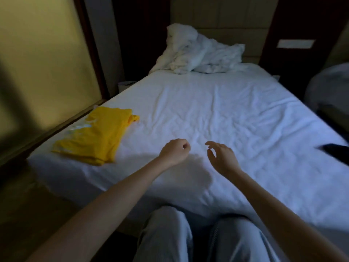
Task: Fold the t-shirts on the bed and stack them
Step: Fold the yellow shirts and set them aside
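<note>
Tee [94, 135] lt, duvet [198, 52] far, dark obj [335, 150] rt

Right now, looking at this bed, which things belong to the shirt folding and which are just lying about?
Job: folded yellow t-shirt, bed, left hand, right hand, both hands empty.
Lying about: crumpled white bedding at the bed's far end, dark object at its right edge.

Dim yellow wall [47, 53], padded headboard [226, 17]
</note>
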A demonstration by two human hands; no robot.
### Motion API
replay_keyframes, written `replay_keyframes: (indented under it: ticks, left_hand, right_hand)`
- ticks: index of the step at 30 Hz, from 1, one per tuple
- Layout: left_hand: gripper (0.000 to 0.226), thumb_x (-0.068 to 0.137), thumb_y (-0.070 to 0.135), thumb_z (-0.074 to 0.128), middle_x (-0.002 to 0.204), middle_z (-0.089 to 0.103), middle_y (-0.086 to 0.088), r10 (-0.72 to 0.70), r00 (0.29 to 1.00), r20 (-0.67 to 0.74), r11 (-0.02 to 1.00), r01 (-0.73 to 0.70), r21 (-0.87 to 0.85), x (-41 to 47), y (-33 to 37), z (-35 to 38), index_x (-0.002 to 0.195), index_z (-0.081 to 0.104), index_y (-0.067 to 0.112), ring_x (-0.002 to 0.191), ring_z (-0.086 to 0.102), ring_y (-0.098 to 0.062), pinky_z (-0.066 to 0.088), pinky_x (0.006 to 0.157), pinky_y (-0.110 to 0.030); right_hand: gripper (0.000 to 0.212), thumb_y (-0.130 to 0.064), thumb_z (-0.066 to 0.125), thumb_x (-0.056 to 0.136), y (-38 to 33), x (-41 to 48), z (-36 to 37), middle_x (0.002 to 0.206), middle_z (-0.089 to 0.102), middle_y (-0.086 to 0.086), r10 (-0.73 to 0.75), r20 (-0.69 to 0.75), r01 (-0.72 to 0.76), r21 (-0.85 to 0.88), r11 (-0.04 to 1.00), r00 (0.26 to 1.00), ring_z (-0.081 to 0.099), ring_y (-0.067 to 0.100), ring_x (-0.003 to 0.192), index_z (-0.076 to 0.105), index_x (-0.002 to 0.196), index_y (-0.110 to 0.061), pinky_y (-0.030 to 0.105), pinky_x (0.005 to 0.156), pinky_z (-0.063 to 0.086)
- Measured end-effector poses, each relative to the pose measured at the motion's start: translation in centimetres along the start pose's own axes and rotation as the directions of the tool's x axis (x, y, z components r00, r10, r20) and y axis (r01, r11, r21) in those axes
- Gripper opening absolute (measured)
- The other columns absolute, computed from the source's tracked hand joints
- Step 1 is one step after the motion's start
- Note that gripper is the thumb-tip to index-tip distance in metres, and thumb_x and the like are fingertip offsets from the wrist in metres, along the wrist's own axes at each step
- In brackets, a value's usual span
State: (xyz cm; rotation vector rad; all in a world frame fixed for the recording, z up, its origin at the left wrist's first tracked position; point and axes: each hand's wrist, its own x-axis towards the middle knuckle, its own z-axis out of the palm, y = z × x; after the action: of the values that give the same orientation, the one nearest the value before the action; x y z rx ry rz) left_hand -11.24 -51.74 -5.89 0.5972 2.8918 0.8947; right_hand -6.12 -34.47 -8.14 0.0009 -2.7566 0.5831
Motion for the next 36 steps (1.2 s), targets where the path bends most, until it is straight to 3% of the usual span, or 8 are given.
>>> replay_keyframes:
  ticks: [12,17,19,22,28,32,34,36]
  left_hand:
    - [0.027,0.094,0.022,0.043,0.114,0.064,-0.013,0.397,0.902,0.168,0.913,-0.371,-0.168,3.6,23.6,18.3,0.106,0.064,0.011,0.109,0.054,-0.032,0.046,0.089,-0.036]
    - [0.046,0.09,0.034,0.029,0.117,0.064,-0.01,0.477,0.877,0.063,0.874,-0.465,-0.139,4.1,27.3,24.6,0.112,0.063,0.012,0.109,0.054,-0.031,0.041,0.091,-0.034]
    - [0.053,0.084,0.038,0.025,0.104,0.068,-0.009,0.541,0.838,-0.077,0.834,-0.546,-0.077,3.8,26.3,26.8,0.1,0.068,0.012,0.098,0.06,-0.031,0.046,0.083,-0.036]
    - [0.055,0.084,0.041,0.023,0.101,0.069,-0.005,0.545,0.829,-0.123,0.829,-0.555,-0.064,4.5,25.8,27.7,0.096,0.068,0.014,0.097,0.059,-0.03,0.045,0.083,-0.037]
    - [0.059,0.083,0.043,0.02,0.1,0.069,-0.006,0.533,0.837,-0.12,0.832,-0.545,-0.106,4.5,25.9,27.8,0.093,0.068,0.011,0.097,0.058,-0.03,0.044,0.085,-0.036]
    - [0.057,0.09,0.046,0.017,0.112,0.066,-0.005,0.534,0.845,-0.014,0.835,-0.53,-0.147,4.0,26.2,26.9,0.105,0.064,0.018,0.107,0.055,-0.027,0.039,0.091,-0.035]
    - [0.043,0.095,0.044,0.028,0.118,0.063,-0.004,0.489,0.86,0.147,0.823,-0.4,-0.403,3.6,26.5,26.0,0.115,0.061,0.022,0.109,0.056,-0.024,0.04,0.094,-0.036]
    - [0.036,0.094,0.052,0.037,0.104,0.067,-0.003,0.407,0.869,0.281,0.584,-0.011,-0.812,2.3,27.2,23.9,0.109,0.058,0.028,0.094,0.061,-0.021,0.048,0.084,-0.035]
  right_hand:
    - [0.025,-0.011,0.05,0.09,19.0,-11.3,-12.2,0.11,0.068,0.008,0.416,-0.204,-0.438,-0.077,0.896,0.886,0.06,0.031,0.1,0.067,0.108,-0.012,0.037,0.086,0.043]
    - [0.028,-0.013,0.048,0.083,23.8,-15.8,-15.7,0.101,0.069,0.012,0.388,-0.395,-0.496,-0.221,0.839,0.833,0.062,0.035,0.096,0.069,0.101,-0.008,0.041,0.082,0.045]
    - [0.034,-0.019,0.053,0.077,25.5,-17.2,-16.6,0.109,0.065,0.013,0.332,-0.493,-0.542,-0.38,0.75,0.804,0.057,0.037,0.106,0.066,0.107,-0.009,0.045,0.088,0.039]
    - [0.05,-0.03,0.059,0.087,27.6,-18.1,-18.4,0.141,0.039,0.011,0.625,-0.404,-0.743,-0.395,0.54,0.668,0.026,0.036,0.135,0.045,0.134,-0.018,0.044,0.103,0.008]
    - [0.026,-0.023,0.048,0.095,28.2,-18.2,-17.9,0.082,0.06,0.011,0.698,-0.464,-0.802,-0.046,0.596,0.545,0.056,0.034,0.089,0.052,0.071,-0.016,0.044,0.084,0.038]
    - [0.029,-0.025,0.054,0.093,25.0,-15.1,-17.3,0.063,0.053,0.006,0.687,-0.455,-0.598,0.347,0.723,0.567,0.05,0.02,0.064,0.055,0.067,-0.012,0.033,0.06,0.035]
    - [0.028,-0.022,0.056,0.092,22.6,-12.7,-16.8,0.056,0.049,-0.002,0.657,-0.419,-0.464,0.476,0.747,0.627,0.044,0.008,0.054,0.057,0.067,-0.011,0.024,0.053,0.034]
    - [0.029,-0.019,0.054,0.093,20.3,-10.2,-16.4,0.054,0.048,-0.001,0.654,-0.398,-0.336,0.621,0.708,0.643,0.042,0.002,0.048,0.055,0.065,-0.009,0.021,0.05,0.036]
